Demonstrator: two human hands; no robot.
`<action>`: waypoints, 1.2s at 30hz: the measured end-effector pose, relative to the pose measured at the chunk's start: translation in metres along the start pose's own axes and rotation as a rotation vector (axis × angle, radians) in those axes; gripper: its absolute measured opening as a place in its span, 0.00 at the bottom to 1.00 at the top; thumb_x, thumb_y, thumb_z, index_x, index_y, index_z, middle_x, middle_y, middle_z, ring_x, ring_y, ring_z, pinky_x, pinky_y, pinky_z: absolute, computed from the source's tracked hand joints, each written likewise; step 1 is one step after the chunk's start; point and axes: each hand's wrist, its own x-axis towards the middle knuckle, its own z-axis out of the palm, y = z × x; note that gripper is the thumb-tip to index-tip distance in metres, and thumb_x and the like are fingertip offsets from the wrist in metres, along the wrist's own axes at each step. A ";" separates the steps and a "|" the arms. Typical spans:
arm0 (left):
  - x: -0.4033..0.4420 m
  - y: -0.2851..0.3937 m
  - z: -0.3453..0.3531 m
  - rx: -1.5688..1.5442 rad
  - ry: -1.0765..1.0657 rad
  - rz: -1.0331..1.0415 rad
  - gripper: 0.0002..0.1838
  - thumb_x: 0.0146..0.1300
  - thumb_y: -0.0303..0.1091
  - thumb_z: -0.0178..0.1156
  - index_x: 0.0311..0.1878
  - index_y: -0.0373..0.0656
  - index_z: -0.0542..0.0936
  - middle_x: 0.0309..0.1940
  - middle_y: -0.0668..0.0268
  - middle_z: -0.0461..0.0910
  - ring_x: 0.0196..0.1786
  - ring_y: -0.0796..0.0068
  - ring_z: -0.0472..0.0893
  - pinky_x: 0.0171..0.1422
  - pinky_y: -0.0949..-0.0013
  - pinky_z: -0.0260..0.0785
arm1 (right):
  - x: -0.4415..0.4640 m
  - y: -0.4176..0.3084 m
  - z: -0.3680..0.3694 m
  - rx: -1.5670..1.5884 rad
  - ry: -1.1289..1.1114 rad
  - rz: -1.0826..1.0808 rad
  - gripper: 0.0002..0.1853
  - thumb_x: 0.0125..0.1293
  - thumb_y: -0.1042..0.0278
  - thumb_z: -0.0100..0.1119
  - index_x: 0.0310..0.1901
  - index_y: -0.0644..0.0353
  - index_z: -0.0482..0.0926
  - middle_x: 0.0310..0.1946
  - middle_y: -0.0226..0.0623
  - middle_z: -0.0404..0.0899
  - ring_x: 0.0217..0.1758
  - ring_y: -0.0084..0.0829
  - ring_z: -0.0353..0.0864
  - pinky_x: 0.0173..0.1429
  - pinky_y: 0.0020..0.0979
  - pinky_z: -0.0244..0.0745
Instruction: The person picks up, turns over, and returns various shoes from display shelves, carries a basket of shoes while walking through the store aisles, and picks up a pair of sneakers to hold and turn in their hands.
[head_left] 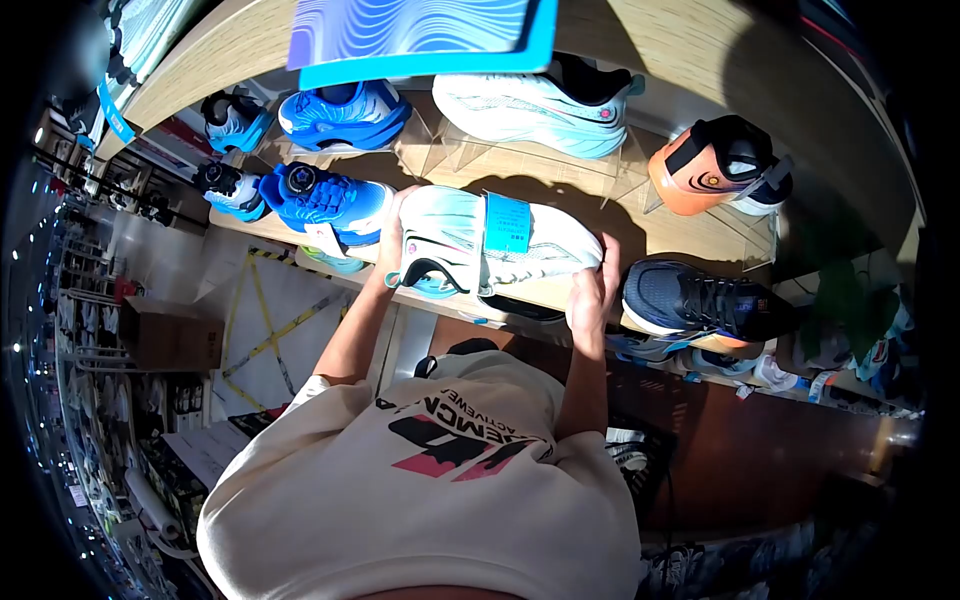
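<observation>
A white and pale-green sports shoe (450, 235) lies across the middle of the view over the wooden shelf, its toe to the right. A blue tag (507, 225) hangs on its strap. My left hand (392, 243) holds the heel end, fingers mostly hidden behind the shoe. At the toe, my right hand (592, 292) grips with its fingers bent round the tip. Beside my left hand stands a blue shoe (330, 205); to the right of my right hand is a dark navy shoe (695, 300).
Behind, on clear stands, are a white shoe (530, 105), a blue shoe (345, 115) and an orange-black shoe (715, 170). A blue-purple card (415, 35) hangs at the top. More shoes sit on a lower shelf. A cardboard box (172, 335) is at the left.
</observation>
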 end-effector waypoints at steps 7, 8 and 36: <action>-0.002 0.004 -0.007 0.002 -0.107 0.033 0.37 0.42 0.32 0.72 0.56 0.37 0.65 0.47 0.61 0.72 0.50 0.73 0.72 0.57 0.69 0.64 | 0.003 -0.007 0.006 0.125 -0.004 -0.034 0.24 0.56 0.74 0.50 0.56 0.67 0.63 0.46 0.40 0.71 0.50 0.28 0.69 0.56 0.28 0.63; -0.004 0.010 -0.008 0.034 -0.177 0.138 0.41 0.38 0.35 0.76 0.56 0.36 0.66 0.48 0.61 0.73 0.50 0.73 0.73 0.56 0.69 0.65 | 0.001 -0.004 0.003 0.071 -0.004 0.015 0.24 0.58 0.71 0.51 0.56 0.67 0.63 0.47 0.41 0.71 0.51 0.29 0.69 0.56 0.29 0.62; -0.002 0.001 -0.010 -0.062 -0.094 0.007 0.40 0.52 0.55 0.58 0.55 0.27 0.64 0.39 0.60 0.76 0.43 0.75 0.73 0.49 0.72 0.65 | -0.010 0.012 0.000 -0.717 0.064 -0.104 0.39 0.60 0.41 0.43 0.59 0.74 0.57 0.50 0.60 0.67 0.54 0.53 0.68 0.58 0.42 0.61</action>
